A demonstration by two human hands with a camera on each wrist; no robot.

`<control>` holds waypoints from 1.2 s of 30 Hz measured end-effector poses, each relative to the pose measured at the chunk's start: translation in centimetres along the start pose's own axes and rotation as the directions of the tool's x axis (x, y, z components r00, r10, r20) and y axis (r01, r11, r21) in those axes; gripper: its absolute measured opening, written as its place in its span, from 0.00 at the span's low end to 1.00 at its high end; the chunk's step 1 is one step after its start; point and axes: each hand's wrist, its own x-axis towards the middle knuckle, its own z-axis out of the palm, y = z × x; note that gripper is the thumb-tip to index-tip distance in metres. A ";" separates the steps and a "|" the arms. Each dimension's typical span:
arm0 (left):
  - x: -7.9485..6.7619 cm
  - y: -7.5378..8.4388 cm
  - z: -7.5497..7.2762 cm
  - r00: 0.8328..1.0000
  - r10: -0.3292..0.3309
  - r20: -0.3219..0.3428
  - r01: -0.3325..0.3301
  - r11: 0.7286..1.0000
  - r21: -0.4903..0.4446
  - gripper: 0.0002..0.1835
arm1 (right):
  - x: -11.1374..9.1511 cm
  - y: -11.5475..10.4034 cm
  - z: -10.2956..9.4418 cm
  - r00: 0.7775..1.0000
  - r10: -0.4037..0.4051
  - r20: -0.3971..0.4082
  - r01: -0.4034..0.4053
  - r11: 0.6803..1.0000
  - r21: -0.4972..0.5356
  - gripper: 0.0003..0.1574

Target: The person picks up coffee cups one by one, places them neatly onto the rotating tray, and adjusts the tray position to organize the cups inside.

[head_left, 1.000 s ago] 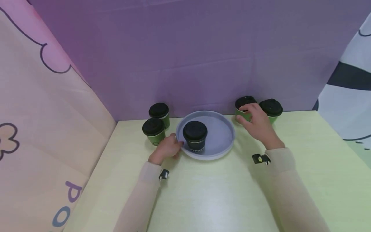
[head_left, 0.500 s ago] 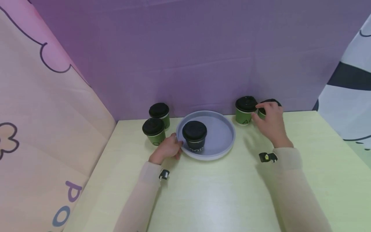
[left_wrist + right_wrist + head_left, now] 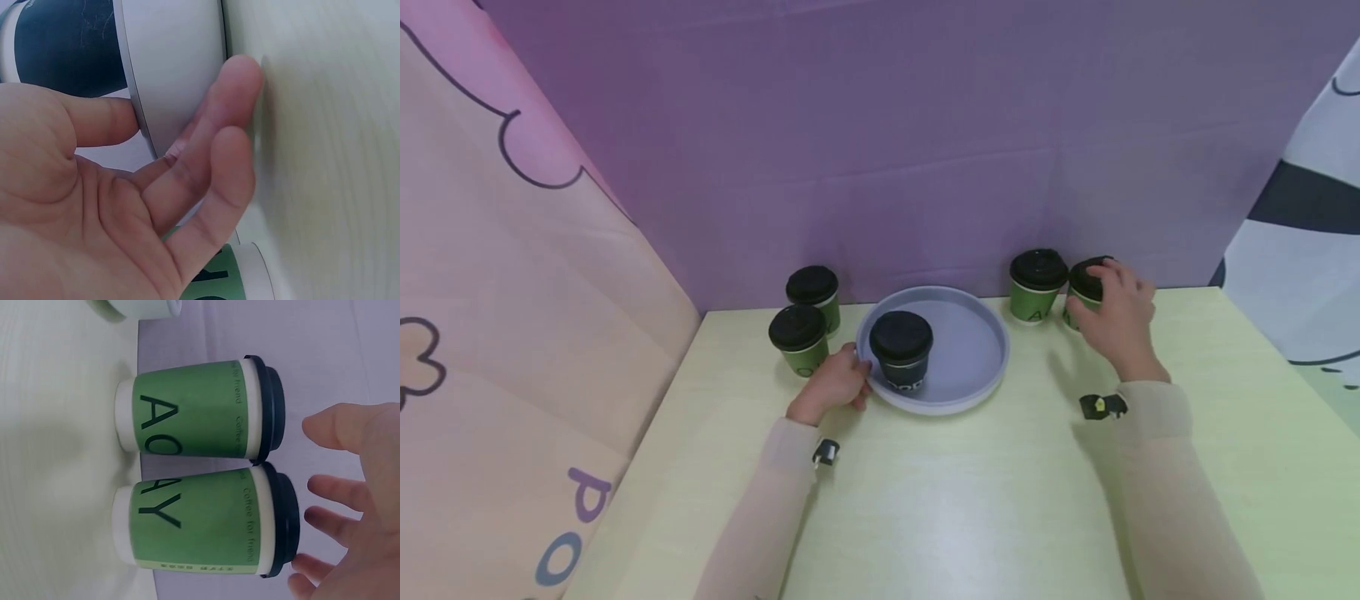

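My left hand point(image 3: 835, 383) pinches the near-left rim of a round grey tray point(image 3: 966, 350); in the left wrist view its thumb lies over the rim point(image 3: 175, 69) and the fingers curl against the outer wall. On the tray's left part stands a black paper cup point(image 3: 902, 346) with a black lid. Over at the back right, my right hand point(image 3: 1116, 325) is spread with bent fingers around the lid of the outer green paper cup point(image 3: 200, 522). In the right wrist view its fingertips are close to that lid. Another lidded green cup point(image 3: 194, 412) stands right beside it.
Two more green cups stand left of the tray, one at the back point(image 3: 812, 296) and one nearer point(image 3: 800, 340), close to my left hand. A purple cloth wall point(image 3: 925, 167) rises behind the pale table point(image 3: 925, 500). Printed cloth hangs on both sides.
My right hand has moved right, from above the inner green cup to the outer one at the back right. The left hand has kept its hold on the tray; the black cup looks almost unmoved.
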 end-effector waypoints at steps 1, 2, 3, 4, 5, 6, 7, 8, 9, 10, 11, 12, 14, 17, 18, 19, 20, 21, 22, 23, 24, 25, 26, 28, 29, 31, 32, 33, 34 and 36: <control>0.0 0.0 0.0 1.000 0.000 -0.002 0.000 1.000 0.003 0.21 | 0.0 0.1 0.0 1.000 0.010 0.008 -0.010 1.000 -0.010 0.40; 0.0 0.0 0.0 1.000 -0.001 -0.004 0.001 1.000 0.007 0.21 | 0.0 0.2 0.0 1.000 0.020 0.019 -0.020 1.000 -0.020 0.41; 0.1 0.0 0.0 1.000 -0.002 -0.005 0.002 1.000 0.010 0.21 | 0.1 0.4 0.0 0.999 0.028 0.025 -0.027 0.999 -0.032 0.42; 0.1 0.1 0.0 1.000 -0.003 -0.006 0.003 1.000 0.012 0.21 | 0.1 0.5 0.0 0.999 0.035 0.032 -0.033 0.999 -0.040 0.44; 0.1 0.1 0.0 1.000 -0.006 -0.007 0.006 1.000 0.013 0.21 | 0.1 0.6 0.1 0.998 0.041 0.040 -0.039 0.998 -0.048 0.45; 0.1 0.1 0.0 1.000 -0.007 -0.009 0.007 1.000 0.013 0.21 | 0.1 0.7 0.1 0.998 0.047 0.049 -0.044 0.997 -0.057 0.46; 0.1 0.1 0.0 1.000 -0.007 -0.010 0.007 1.000 0.011 0.21 | 0.1 0.8 0.1 0.997 0.054 0.060 -0.050 0.997 -0.067 0.47; 0.1 0.1 0.1 1.000 -0.007 -0.011 0.007 1.000 0.010 0.22 | 0.1 0.9 0.2 0.996 0.058 0.068 -0.053 0.996 -0.075 0.47; 0.0 0.1 0.1 1.000 -0.007 -0.013 0.008 1.000 0.008 0.22 | 0.1 1.0 0.2 0.995 0.062 0.073 -0.056 0.995 -0.082 0.48; 0.0 0.1 0.1 1.000 -0.008 -0.014 0.008 1.000 0.006 0.22 | 0.1 1.1 0.2 0.995 0.067 0.077 -0.060 0.995 -0.085 0.49; 0.0 0.1 0.1 1.000 -0.009 -0.015 0.009 1.000 0.003 0.22 | 0.1 1.2 0.2 0.994 0.069 0.080 -0.062 0.994 -0.091 0.49; 0.0 0.1 0.1 1.000 -0.009 -0.016 0.009 1.000 0.001 0.22 | 0.0 1.3 0.3 0.994 0.070 0.080 -0.062 0.994 -0.093 0.49; -0.1 0.2 0.1 1.000 -0.008 -0.016 0.008 1.000 -0.002 0.22 | 0.0 1.5 0.3 0.995 0.072 0.070 -0.065 0.994 -0.093 0.50; -0.1 0.2 0.1 1.000 -0.004 -0.018 0.004 1.000 -0.002 0.22 | 0.0 1.7 0.4 0.996 0.077 0.053 -0.072 0.993 -0.091 0.49; -0.1 0.2 0.1 1.000 -0.004 -0.019 0.004 1.000 0.000 0.22 | 0.0 1.8 0.4 0.996 0.078 0.048 -0.073 0.993 -0.091 0.49; -0.1 0.2 0.1 1.000 -0.004 -0.020 0.004 1.000 0.001 0.22 | 0.0 1.8 0.4 0.996 0.080 0.044 -0.076 0.993 -0.089 0.48; -0.1 0.2 0.0 1.000 -0.004 -0.021 0.004 1.000 0.003 0.22 | 0.1 1.9 0.5 0.996 0.082 0.042 -0.079 0.993 -0.084 0.48; -0.1 0.2 0.0 1.000 -0.006 -0.022 0.006 1.000 0.003 0.22 | 0.1 1.9 0.5 0.996 0.084 0.040 -0.081 0.994 -0.077 0.48; -0.1 0.2 0.0 1.000 -0.007 -0.022 0.007 1.000 0.002 0.22 | 0.2 1.9 0.5 0.996 0.086 0.039 -0.083 0.994 -0.068 0.48; -0.1 0.2 0.0 1.000 -0.008 -0.023 0.008 1.000 0.000 0.22 | 0.2 1.9 0.5 0.995 0.088 0.038 -0.085 0.995 -0.058 0.48; -0.1 0.2 0.0 1.000 -0.010 -0.024 0.010 1.000 -0.001 0.22 | 0.2 1.8 0.5 0.995 0.091 0.040 -0.089 0.995 -0.048 0.48; -0.1 0.2 0.0 1.000 -0.011 -0.024 0.011 1.000 -0.003 0.22 | 0.2 1.9 0.5 0.995 0.095 0.042 -0.093 0.995 -0.038 0.48; -0.1 0.2 0.0 1.000 -0.010 -0.025 0.010 1.000 -0.004 0.22 | 0.3 1.9 0.5 0.994 0.097 0.042 -0.096 0.995 -0.032 0.48; 0.0 0.1 0.1 1.000 -0.009 -0.025 0.009 1.000 -0.003 0.22 | 0.3 2.0 0.5 0.993 0.106 0.043 -0.105 0.994 -0.024 0.49; 0.0 0.1 0.1 1.000 -0.009 -0.026 0.009 1.000 -0.002 0.22 | 0.3 2.0 0.5 0.993 0.112 0.044 -0.111 0.994 -0.023 0.49; 0.0 0.1 0.1 1.000 -0.011 -0.026 0.011 1.000 0.001 0.22 | 0.3 2.1 0.4 0.992 0.121 0.046 -0.120 0.992 -0.024 0.50; 0.0 0.1 0.1 1.000 -0.013 -0.026 0.013 1.000 0.003 0.22 | 0.3 2.1 0.4 0.991 0.124 0.047 -0.123 0.992 -0.028 0.50; 0.1 0.1 0.1 1.000 -0.015 -0.025 0.015 1.000 0.005 0.22 | 0.4 2.2 0.4 0.991 0.128 0.051 -0.126 0.992 -0.032 0.51; 0.1 0.1 0.1 1.000 -0.016 -0.024 0.016 1.000 0.008 0.22 | 0.4 2.2 0.3 0.990 0.130 0.055 -0.128 0.991 -0.038 0.52; 0.1 0.0 0.2 1.000 -0.018 -0.021 0.018 1.000 0.013 0.22 | 0.4 2.3 0.3 0.989 0.132 0.063 -0.129 0.990 -0.054 0.52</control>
